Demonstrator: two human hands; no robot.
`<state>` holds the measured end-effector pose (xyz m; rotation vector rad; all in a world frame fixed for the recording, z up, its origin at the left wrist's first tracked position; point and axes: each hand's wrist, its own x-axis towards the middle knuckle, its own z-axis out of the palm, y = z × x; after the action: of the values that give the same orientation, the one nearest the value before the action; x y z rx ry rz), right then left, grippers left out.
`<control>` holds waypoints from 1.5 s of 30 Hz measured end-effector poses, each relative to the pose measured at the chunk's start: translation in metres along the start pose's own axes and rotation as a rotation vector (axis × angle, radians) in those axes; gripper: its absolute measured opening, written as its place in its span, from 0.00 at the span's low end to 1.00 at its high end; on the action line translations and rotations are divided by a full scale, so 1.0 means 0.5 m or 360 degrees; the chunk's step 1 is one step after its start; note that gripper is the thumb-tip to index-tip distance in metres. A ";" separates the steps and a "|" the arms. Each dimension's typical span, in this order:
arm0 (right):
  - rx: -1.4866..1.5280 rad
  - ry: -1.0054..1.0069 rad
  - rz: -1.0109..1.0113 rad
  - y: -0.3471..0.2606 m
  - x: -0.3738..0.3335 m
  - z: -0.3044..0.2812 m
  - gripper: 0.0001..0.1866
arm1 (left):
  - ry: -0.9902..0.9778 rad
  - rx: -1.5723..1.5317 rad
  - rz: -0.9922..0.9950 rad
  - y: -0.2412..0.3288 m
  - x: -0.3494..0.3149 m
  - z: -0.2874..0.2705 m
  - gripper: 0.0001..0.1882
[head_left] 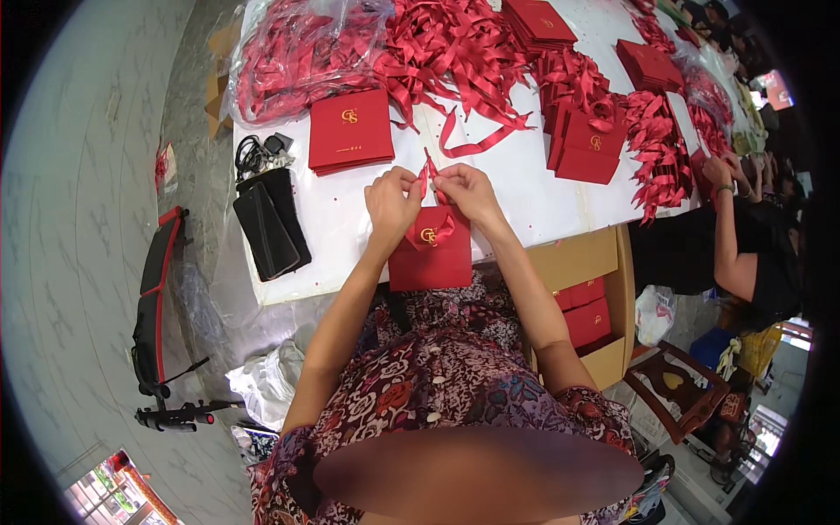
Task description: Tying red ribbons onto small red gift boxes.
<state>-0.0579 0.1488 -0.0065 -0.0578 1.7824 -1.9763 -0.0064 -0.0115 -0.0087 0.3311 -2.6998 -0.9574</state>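
Red bag [429, 274] seen at centre, overhanging table [346, 199] edge, just below both hands. Its ribbon [425, 177] runs upward between them, one end pinched by left hand [394, 203], the other by right hand [470, 193], both equally near. Beyond, upper left, red stack [352, 131] placed.

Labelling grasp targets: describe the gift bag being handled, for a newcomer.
Find the white table. At its near edge, before the wearer's patterned top, is a red gift bag. Unlike its neighbours, its ribbon is pinched by the left hand and right hand.
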 end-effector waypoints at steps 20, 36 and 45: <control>0.0072 0.0087 -0.0344 -0.073 -0.032 -0.020 0.08 | 0.0051 -0.0647 0.0096 0.024 -0.003 -0.074 0.23; -0.0143 0.0562 -0.0595 -0.056 0.055 -0.116 0.13 | -0.0641 -0.0925 0.0266 0.067 -0.097 -0.096 0.29; -0.0231 0.0441 -0.0439 -0.035 -0.118 -0.086 0.29 | -0.0305 -0.1438 0.0141 0.143 -0.021 -0.037 0.25</control>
<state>-0.0259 0.2114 0.0199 -0.0843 2.1970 -2.1230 0.0005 0.0348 0.0493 -0.0726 -2.0883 -2.0899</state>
